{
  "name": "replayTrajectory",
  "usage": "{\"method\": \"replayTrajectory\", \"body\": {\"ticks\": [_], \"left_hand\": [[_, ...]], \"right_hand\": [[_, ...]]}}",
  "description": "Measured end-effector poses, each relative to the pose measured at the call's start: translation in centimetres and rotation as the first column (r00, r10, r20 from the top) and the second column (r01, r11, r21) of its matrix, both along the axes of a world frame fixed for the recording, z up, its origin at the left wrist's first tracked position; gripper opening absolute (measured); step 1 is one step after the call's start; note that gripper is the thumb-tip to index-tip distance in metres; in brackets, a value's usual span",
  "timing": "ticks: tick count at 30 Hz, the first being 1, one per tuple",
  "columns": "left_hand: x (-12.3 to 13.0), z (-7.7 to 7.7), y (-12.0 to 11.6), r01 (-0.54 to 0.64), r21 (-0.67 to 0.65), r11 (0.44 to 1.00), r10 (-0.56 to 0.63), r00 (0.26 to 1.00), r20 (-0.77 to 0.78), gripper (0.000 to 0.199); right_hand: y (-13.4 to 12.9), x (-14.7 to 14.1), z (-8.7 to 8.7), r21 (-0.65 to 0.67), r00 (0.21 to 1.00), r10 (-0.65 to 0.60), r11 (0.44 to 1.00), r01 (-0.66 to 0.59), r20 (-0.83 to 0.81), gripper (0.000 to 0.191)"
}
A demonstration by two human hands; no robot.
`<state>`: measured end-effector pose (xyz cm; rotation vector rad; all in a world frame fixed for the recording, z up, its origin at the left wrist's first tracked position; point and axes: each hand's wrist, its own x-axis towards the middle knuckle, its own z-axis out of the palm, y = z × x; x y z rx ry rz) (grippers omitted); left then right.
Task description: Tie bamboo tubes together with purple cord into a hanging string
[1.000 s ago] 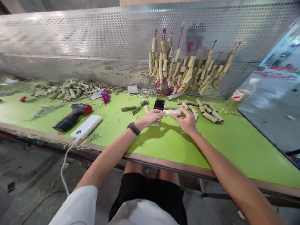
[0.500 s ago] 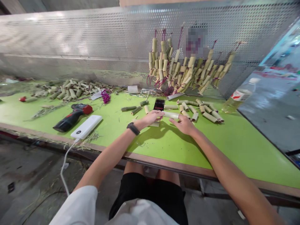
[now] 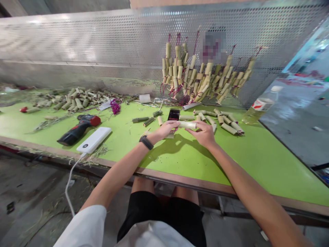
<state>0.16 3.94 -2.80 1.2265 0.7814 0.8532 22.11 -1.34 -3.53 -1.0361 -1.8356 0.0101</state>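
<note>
- I sit at a green-topped workbench [image 3: 259, 168], and behind it stands a perforated metal panel [image 3: 102, 48].
- The pale bamboo tube [image 3: 187, 125] is in front of me, above the bench top, lying nearly level between my two hands.
- My left hand [image 3: 164, 130] pinches its left end; my right hand [image 3: 205, 135] grasps the other end, with fingers behind and thumb in front. Neither hand is released.
- A bit of purple cord [image 3: 176, 130] shows beside my left fingertips. Whether it passes inside the tube, I cannot tell.
- In my judgement, the step in hand is bringing this tube and the cord together. The next move seems to call for a steady left pinch and a light right hand, so that the cord does not slip.
- Close behind my hands are a dark phone-like device [image 3: 174, 115] and another bamboo piece [image 3: 186, 117]; they leave little room on that side.
- To the right lie cut bamboo tubes [image 3: 229, 128], and farther a plastic bottle [image 3: 257, 109].
- To the left, well apart, are a cordless drill [image 3: 79, 131], a white power bank [image 3: 94, 140] and a bamboo heap [image 3: 77, 100].
- Strung bamboo bunches [image 3: 177, 72] hang against the panel.
</note>
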Motion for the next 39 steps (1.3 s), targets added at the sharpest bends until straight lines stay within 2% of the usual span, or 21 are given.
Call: {"method": "replayTrajectory", "body": {"ticks": [4, 7, 9, 11, 13, 15, 18, 22, 25, 27, 32, 35, 39], "left_hand": [[0.3, 0.0, 0.0, -0.024, -0.053, 0.998, 0.026, 0.999, 0.047, 0.013], [0.3, 0.2, -0.2, -0.036, -0.092, 0.995, 0.042, 0.997, 0.065, 0.011], [0.3, 0.4, -0.3, -0.060, -0.122, 0.991, 0.071, 0.994, 0.086, 0.011], [0.1, 0.6, -0.3, -0.083, -0.156, 0.984, 0.101, 0.989, 0.109, 0.012], [-0.2, 0.8, -0.3, -0.071, -0.189, 0.979, 0.094, 0.989, 0.116, 0.013], [-0.5, 0.9, -0.3, -0.038, -0.211, 0.977, 0.061, 0.993, 0.104, 0.013], [-0.6, 0.9, -0.2, -0.027, -0.214, 0.977, 0.048, 0.994, 0.098, 0.011], [-0.4, 0.9, -0.4, -0.051, -0.194, 0.980, 0.069, 0.994, 0.086, 0.010], [-0.2, 0.9, -0.5, -0.058, -0.198, 0.979, 0.073, 0.995, 0.068, 0.013], [-0.1, 0.9, -0.5, -0.056, -0.193, 0.979, 0.071, 0.995, 0.068, 0.011], [0.0, 0.3, 0.0, -0.045, -0.124, 0.991, 0.050, 0.998, 0.036, 0.012], [0.1, 0.0, 0.1, -0.053, -0.103, 0.993, 0.055, 0.998, 0.023, 0.014], [0.3, -0.2, 0.1, -0.038, -0.097, 0.995, 0.043, 0.998, 0.053, 0.014]], "right_hand": [[-0.2, -0.3, 0.1, 0.072, 0.999, -0.037, 0.997, 0.036, 0.012, 0.021], [-0.2, -0.2, 0.2, 0.055, 0.997, -0.066, 0.996, 0.063, 0.049, 0.020], [-0.1, 0.1, 0.3, -0.010, 0.998, -0.031, 0.999, 0.032, 0.058, 0.022], [0.0, 0.4, 0.2, -0.134, 0.996, 0.041, 0.990, -0.030, 0.080, 0.027], [0.1, 0.7, 0.0, -0.284, 0.989, 0.086, 0.958, -0.048, 0.122, 0.033], [0.1, 0.8, -0.3, -0.389, 0.982, 0.078, 0.921, -0.006, 0.169, 0.036], [0.1, 0.6, -0.5, -0.443, 0.979, 0.061, 0.896, 0.032, 0.194, 0.038], [-0.2, -0.2, -0.1, -0.474, 0.995, 0.092, 0.879, -0.059, 0.045, 0.041], [-0.4, -0.6, 0.2, -0.426, 0.992, 0.105, 0.896, -0.126, -0.073, 0.042], [-0.4, -0.7, 0.4, -0.370, 0.993, 0.070, 0.924, -0.101, -0.097, 0.042], [0.1, -0.1, 0.2, -0.220, 0.998, -0.063, 0.974, 0.061, 0.000, 0.043], [0.3, 0.4, 0.0, -0.124, 0.995, -0.079, 0.989, 0.086, 0.058, 0.041], [0.5, 0.9, -0.1, -0.091, 0.992, -0.080, 0.992, 0.089, 0.100, 0.031]]}}
